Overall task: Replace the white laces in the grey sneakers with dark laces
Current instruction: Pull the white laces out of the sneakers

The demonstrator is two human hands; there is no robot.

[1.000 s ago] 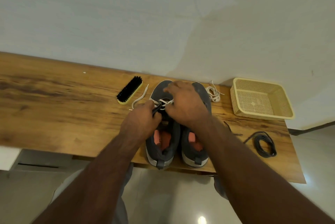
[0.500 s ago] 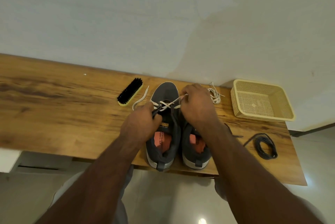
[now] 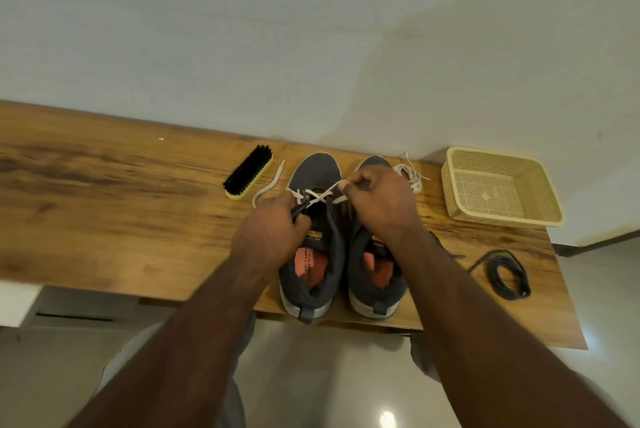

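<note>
My right hand pinches the white lace of the left grey sneaker, drawn taut over its toe end. My left hand grips that shoe's dark eyelet edge. The dark laces lie coiled on the wooden table, right of the pair.

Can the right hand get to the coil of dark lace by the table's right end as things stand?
Probably yes, once it lets go: the right hand is pinching the white lace on the left sneaker. The dark lace coil lies uncovered on the table, nothing between.
</note>
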